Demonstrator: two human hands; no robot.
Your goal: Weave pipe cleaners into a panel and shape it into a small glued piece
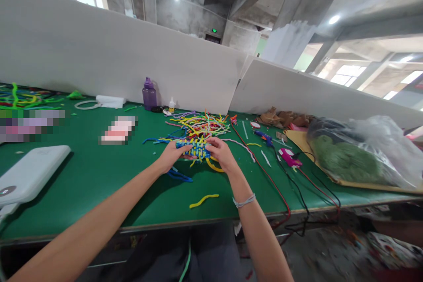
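Note:
A woven piece of blue, yellow and white fuzzy stems (197, 150) is held just above the green table, in front of a tangled pile of colored stems (208, 124). My left hand (174, 155) grips its left end, thumb on top. At its right end, my right hand (220, 153) pinches the upper edge. Blue stems (179, 176) trail below my left hand, and a yellow stem (214, 166) curves out beneath my right hand. Closer to the table's front edge lies a loose yellow stem (204, 200).
A purple bottle (150, 96) and a small glue bottle (171, 105) stand by the back panel. On the right are a blue glue gun (267, 139), a magenta device (289, 157), cables and a plastic bag (350, 154). A white power bank (36, 176) lies left.

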